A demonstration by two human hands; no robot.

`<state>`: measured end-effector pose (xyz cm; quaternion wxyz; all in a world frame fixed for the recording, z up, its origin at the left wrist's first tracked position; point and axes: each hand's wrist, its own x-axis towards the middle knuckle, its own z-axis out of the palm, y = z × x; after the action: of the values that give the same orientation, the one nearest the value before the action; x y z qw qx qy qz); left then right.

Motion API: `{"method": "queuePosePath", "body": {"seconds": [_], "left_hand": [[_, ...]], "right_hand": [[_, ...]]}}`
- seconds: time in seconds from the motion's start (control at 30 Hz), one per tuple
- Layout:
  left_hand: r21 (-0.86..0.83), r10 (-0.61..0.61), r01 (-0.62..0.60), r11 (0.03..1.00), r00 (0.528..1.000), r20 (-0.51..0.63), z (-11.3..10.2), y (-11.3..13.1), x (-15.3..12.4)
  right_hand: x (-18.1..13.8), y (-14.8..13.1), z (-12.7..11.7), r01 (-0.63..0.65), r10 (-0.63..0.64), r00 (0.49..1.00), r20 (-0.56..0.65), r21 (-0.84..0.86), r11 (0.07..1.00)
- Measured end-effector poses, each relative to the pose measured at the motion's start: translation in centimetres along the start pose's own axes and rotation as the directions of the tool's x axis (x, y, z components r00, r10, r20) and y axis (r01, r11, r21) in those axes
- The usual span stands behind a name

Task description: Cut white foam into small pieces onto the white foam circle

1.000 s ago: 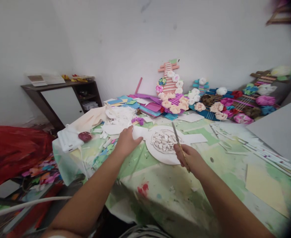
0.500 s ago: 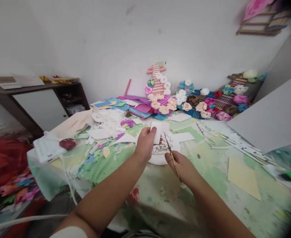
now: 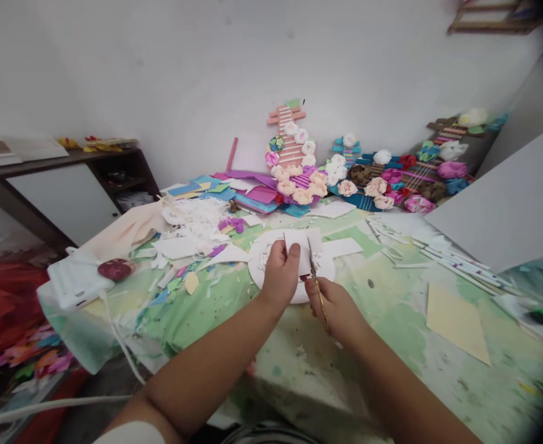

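Observation:
My left hand (image 3: 280, 274) is closed on a small white paper piece (image 3: 301, 250), held upright over a white plate (image 3: 257, 265). My right hand (image 3: 338, 308) grips a pair of scissors (image 3: 314, 274) with gold handles. Their blades point up and touch the right edge of the paper piece. The plate lies on a paint-stained green and white table cover (image 3: 391, 308), and the hands hide most of what is in it.
Colourful paper sheets (image 3: 248, 194) and paper-flower guitars (image 3: 299, 166) crowd the far edge by the wall. White scraps (image 3: 197, 225) and a white box (image 3: 74, 280) lie left. A grey board (image 3: 511, 209), white sticks (image 3: 456, 265) and a yellow sheet (image 3: 456, 320) lie right. A dark shelf (image 3: 63, 185) stands left.
My left hand left the table, picked up the white paper piece and brought it over the plate. My right hand moved the scissors in to the paper's edge.

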<state>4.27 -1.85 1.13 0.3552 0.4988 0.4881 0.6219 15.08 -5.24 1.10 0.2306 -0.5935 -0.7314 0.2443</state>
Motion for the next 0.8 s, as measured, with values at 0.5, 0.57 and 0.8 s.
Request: {"method": "queuePosePath", "body": {"seconds": [0.5,0.57,0.8], "left_hand": [[0.096,0.055,-0.054,0.994,0.998,-0.016,-0.15,0.93,-0.59],[0.072,0.044,-0.044,0.996,0.999,-0.006,-0.16,0.97,-0.58],[-0.034,-0.04,0.042,0.999,0.997,0.06,-0.14,0.97,-0.56]], "right_hand": [[-0.02,-0.31,0.36,0.047,-0.055,0.998,-0.017,-0.303,0.952],[0.02,-0.26,0.27,0.03,-0.037,0.999,-0.015,-0.323,0.946],[0.28,0.04,0.48,0.057,-0.068,0.998,-0.018,-0.351,0.935]]}}
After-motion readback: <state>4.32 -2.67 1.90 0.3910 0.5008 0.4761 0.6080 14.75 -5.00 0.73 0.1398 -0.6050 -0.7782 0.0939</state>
